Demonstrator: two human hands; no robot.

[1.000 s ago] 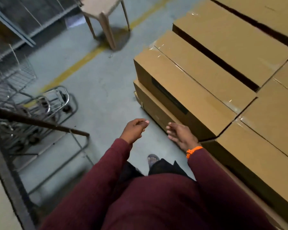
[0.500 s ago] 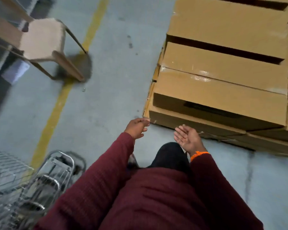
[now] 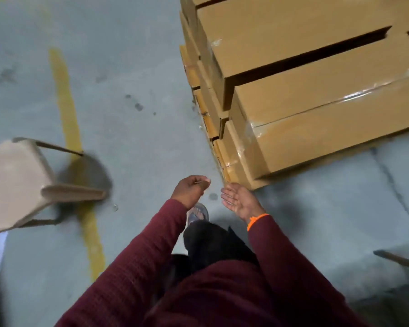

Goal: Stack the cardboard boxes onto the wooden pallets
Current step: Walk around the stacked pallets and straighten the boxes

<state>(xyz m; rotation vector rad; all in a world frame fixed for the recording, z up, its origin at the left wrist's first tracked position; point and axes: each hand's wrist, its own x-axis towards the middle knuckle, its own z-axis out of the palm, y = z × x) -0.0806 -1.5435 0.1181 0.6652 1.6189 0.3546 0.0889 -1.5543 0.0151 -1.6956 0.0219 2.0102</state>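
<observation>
- The left hand hung with its fingers loosely curled, thumb against the forefinger, and nothing could be made out in it.
- The right hand was spread flat, palm up, fingers straight and holding nothing; an orange wristband sat at the cuff of the maroon sleeve.
- Below the hands a foot in a sandal stood on the grey floor.
- The right fingertips lay close by the near bottom corner of the stacked cardboard boxes; whether they touched it could not be told.
- The boxes filled the upper right, in layers. Their long axes ran from the stack's left face away towards the right edge of view, rising slightly.
- A dark gap separated two top boxes along that same axis, and glossy tape crossed the lids.
- Whatever lay under the stack was hidden by the lowest boxes.
- A broad strip of floor ran between the stack's left face and a yellow line.
- A beige plastic chair stood at the left, over that line.
- A dark bar jutted in at the right edge.
</observation>
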